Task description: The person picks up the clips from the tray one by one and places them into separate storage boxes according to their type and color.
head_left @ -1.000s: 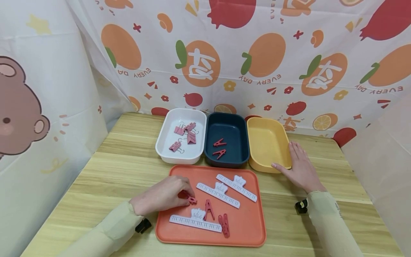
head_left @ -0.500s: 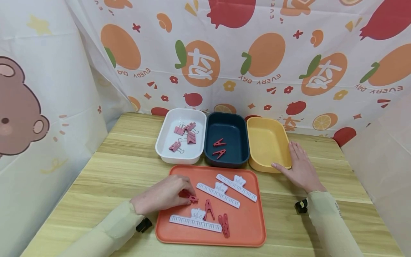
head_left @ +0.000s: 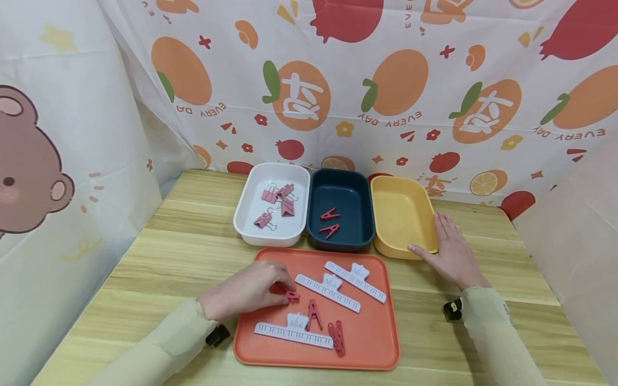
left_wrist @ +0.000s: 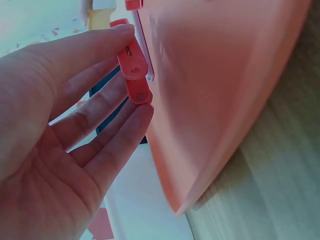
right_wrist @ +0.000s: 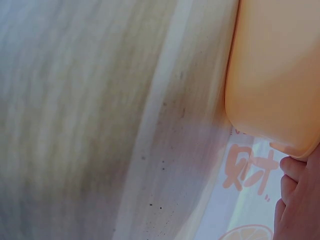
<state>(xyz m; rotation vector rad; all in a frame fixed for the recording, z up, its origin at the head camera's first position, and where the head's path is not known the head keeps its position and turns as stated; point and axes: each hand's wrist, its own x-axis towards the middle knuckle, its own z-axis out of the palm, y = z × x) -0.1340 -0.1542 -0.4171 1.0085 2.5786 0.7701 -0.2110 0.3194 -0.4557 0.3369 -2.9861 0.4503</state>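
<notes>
My left hand (head_left: 253, 287) is over the left side of the orange tray (head_left: 369, 343). Between thumb and fingertips it pinches a red clothespin (left_wrist: 134, 67), which partly shows past the fingers in the head view. Two more red clothespins, an upright-lying one (head_left: 314, 314) and another (head_left: 337, 339), lie on the tray near a white clip with a piano-key strip (head_left: 294, 335). Two similar white clips, a middle one (head_left: 328, 292) and a far one (head_left: 356, 281), lie behind. My right hand (head_left: 454, 254) rests with extended fingers against the right side of the yellow bin (head_left: 403, 217).
Left of the yellow bin stands a dark blue bin (head_left: 341, 190) with two red clothespins inside. Beside that, a white bin (head_left: 251, 236) holds several pink binder clips. The bins form a row behind the tray on a wooden table (head_left: 159, 246), with a printed cloth (head_left: 347, 86) behind.
My left hand has shifted slightly up and to the right, with the clothespin turning a little in its pinch. My right hand stays at the yellow bin.
</notes>
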